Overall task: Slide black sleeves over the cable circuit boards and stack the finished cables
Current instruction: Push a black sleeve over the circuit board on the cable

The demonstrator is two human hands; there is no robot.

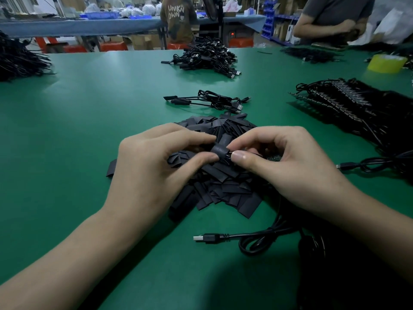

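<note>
Above the heap of black sleeves [223, 186] in the middle of the green worktop [89, 108], both hands meet. The left hand [156, 162] pinches one sleeve [220, 149] between thumb and curled fingers [201, 158]. The right hand [286, 162] pinches a cable [263, 237] end between thumb and forefinger, right at the sleeve's open mouth, its other fingers [270, 139] curled in. A sliver of green circuit board [273, 157] shows under the right palm, just beside the sleeve. The cable trails off the heap's near edge in a loop, and its USB plug [201, 238] lies flat on the worktop.

Just beyond the heap lies a small stack of sleeved cables [207, 101], and well beyond that a bigger pile [207, 57]. To the right of the heap, cables with bare boards [348, 101] lie in overlapping rows. A yellow tape roll [387, 63] stands farther off on that side. Far behind the heap, blue bins [100, 15] sit on another table; their contents cannot be made out.
</note>
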